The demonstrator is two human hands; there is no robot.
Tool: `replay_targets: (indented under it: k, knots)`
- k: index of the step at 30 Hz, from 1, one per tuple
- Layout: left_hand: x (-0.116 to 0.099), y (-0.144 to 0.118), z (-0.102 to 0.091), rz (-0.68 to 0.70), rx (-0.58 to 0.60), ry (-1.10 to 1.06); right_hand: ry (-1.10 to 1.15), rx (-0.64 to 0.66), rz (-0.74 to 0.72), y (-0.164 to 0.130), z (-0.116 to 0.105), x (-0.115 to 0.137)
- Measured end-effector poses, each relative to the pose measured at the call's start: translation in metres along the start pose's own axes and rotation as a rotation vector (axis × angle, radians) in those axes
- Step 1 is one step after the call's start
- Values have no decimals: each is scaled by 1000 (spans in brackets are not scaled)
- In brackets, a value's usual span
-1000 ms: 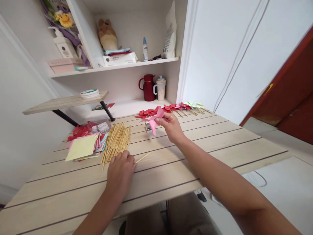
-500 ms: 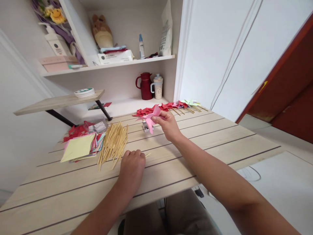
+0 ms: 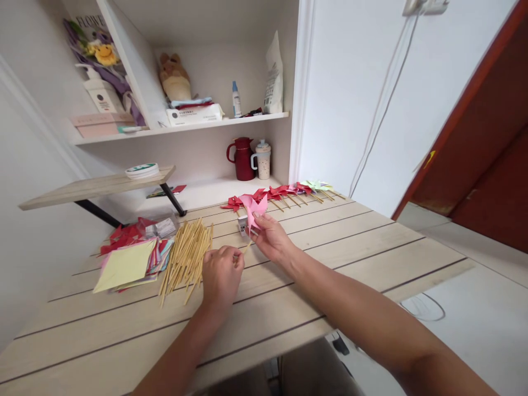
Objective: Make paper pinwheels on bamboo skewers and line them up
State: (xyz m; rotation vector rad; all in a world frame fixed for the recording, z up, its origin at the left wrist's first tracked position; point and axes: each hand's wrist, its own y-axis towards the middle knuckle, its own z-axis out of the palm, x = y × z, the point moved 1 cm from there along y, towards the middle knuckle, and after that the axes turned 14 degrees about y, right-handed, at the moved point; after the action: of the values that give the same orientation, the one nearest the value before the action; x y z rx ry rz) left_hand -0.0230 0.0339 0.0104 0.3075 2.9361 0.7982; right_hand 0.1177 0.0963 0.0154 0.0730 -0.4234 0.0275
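Observation:
My right hand (image 3: 270,234) pinches a pink paper pinwheel (image 3: 253,208) by its lower part, over the middle of the table. Closed in a fist, my left hand (image 3: 223,268) grips a thin wooden stick (image 3: 247,247), whose tip pokes out just below the pinwheel. Most of that stick is hidden in the fist. Behind the pinwheel sits a small box (image 3: 242,225), partly covered. A pile of loose wooden sticks (image 3: 187,256) lies left of my left hand. Along the table's back edge runs a row of pinwheels on sticks (image 3: 284,191), mostly red, with pale green at the right.
Stacked coloured paper squares (image 3: 124,267) and red paper pieces (image 3: 124,236) lie at the left, under a small wooden stand (image 3: 99,184) holding a tape roll (image 3: 141,171). A dark red jug (image 3: 244,159) and a lidded cup (image 3: 263,159) stand behind the table, below a loaded shelf.
The pinwheel has turned in my right hand and come lower, nearer my left hand. My left hand has tilted so that its stick points up toward the pinwheel. The view has shifted slightly.

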Motion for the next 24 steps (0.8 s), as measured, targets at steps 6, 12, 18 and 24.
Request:
replay_targets:
  k: [6,12,18,24]
  knots:
    - [-3,-3,5,25,-38,10,165,-74,111,-4,2,-7]
    - [2,-4,12,40,45,-18,200,-86,97,-5,6,-7]
    - [5,-5,15,31,89,-132,168,-39,104,-5,4,-9]
    - [8,-3,10,-98,51,-374,99,-15,-7,0,6,2]
